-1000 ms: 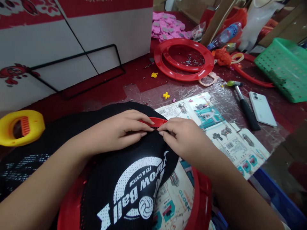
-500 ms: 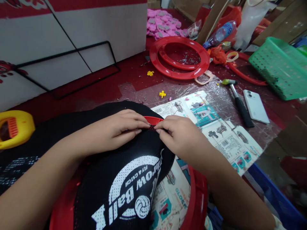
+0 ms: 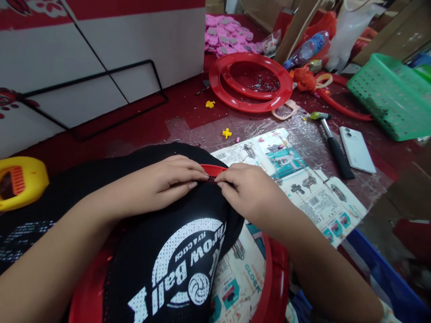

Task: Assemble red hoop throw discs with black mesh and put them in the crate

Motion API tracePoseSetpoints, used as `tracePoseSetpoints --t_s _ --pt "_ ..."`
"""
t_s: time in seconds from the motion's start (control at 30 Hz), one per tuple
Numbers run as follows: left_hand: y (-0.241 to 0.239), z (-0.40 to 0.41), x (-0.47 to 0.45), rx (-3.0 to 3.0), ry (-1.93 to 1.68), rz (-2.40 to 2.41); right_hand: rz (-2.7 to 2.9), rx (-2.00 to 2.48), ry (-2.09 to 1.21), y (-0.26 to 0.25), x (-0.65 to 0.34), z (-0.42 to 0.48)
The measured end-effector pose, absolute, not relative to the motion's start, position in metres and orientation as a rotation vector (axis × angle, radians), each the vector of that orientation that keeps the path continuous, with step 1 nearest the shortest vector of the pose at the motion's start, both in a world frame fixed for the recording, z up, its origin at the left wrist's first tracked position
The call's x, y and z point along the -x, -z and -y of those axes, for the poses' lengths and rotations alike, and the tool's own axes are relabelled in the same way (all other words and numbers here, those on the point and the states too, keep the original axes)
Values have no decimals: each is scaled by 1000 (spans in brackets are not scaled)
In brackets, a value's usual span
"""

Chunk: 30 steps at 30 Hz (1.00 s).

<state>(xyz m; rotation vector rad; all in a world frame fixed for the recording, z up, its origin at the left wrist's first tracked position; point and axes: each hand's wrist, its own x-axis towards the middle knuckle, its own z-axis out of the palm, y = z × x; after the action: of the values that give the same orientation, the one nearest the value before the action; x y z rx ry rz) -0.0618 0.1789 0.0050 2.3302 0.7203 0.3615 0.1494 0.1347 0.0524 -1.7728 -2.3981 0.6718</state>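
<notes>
A black mesh net (image 3: 175,251) printed with white "Throw Ball" lettering lies over a red plastic ring (image 3: 214,169), of which only a short arc shows at the far edge. My left hand (image 3: 164,181) presses down on the net, fingertips pinching the mesh at that arc. My right hand (image 3: 251,190) meets it from the right, fingers curled and pinching the same mesh edge against the ring. More of the red ring (image 3: 278,273) shows below my right forearm.
Two nested red rings (image 3: 251,80) lie at the back, with pink parts (image 3: 229,36) behind. A hammer (image 3: 333,143), white phone (image 3: 357,148) and green basket (image 3: 393,96) are on the right. A yellow part (image 3: 20,181) sits left. Printed cards (image 3: 303,179) lie under plastic.
Both hands stay pinched at the ring's edge with only slight finger shifts. The view has drifted a little, so the table items sit slightly further left.
</notes>
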Motion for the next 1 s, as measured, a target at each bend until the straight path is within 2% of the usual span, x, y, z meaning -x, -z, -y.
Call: tracePoseSetpoints --t_s 0.3,0.67,1.0 --pt "-6 -179 59 -2371 -312 -723 2508 1795 -634 -52 -146 -135" --pt "-8 -180 62 -2272 -230 -745 2169 1971 -760 -54 -163 -139" --pt "-5 -179 62 -2283 -207 -770 2241 1936 -867 -57 -171 -143"
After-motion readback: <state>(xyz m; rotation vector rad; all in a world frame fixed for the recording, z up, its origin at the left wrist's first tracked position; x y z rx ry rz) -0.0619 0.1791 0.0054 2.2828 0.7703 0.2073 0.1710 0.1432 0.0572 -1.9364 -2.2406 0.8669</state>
